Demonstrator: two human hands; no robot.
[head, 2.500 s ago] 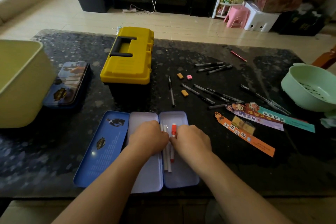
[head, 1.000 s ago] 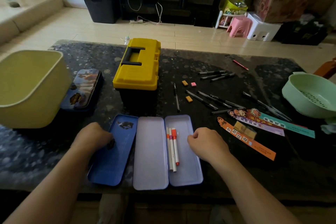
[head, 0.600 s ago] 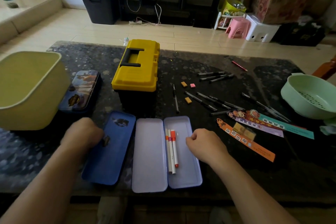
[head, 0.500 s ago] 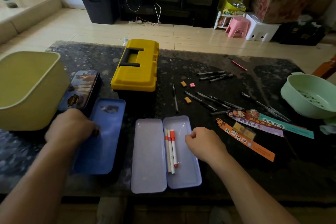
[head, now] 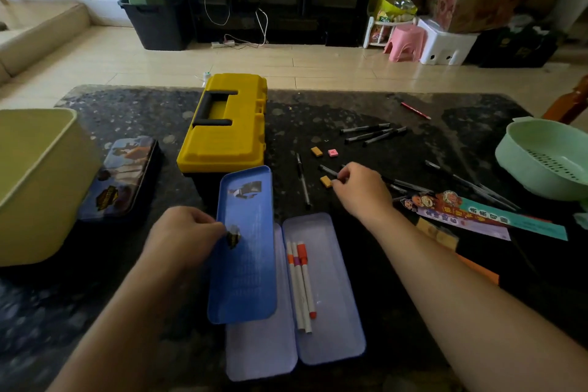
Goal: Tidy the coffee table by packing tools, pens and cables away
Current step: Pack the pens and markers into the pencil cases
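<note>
An open pale-blue tin pencil case (head: 331,334) lies at the table's near edge, with three orange-tipped markers (head: 300,283) in its right half. My left hand (head: 184,232) grips the left edge of a loose blue inner tray (head: 245,251), which is tilted over the case's left half. My right hand (head: 362,191) is further back among the loose black pens, its fingertips pinching the end of one black pen (head: 327,170) beside an orange eraser (head: 326,181). More black pens (head: 372,134) and a red pen (head: 415,110) lie behind.
A shut yellow toolbox (head: 229,124) stands behind the tray. A yellow-green bin (head: 38,175) and a shut printed tin (head: 124,178) are at the left. A green colander (head: 547,162) and colourful paper strips (head: 496,216) lie at the right. One pen (head: 304,181) lies alone.
My left hand slid the blue tray out to the left, then brought it back right over the case. My right hand left the case's edge and reached back to the black pens.
</note>
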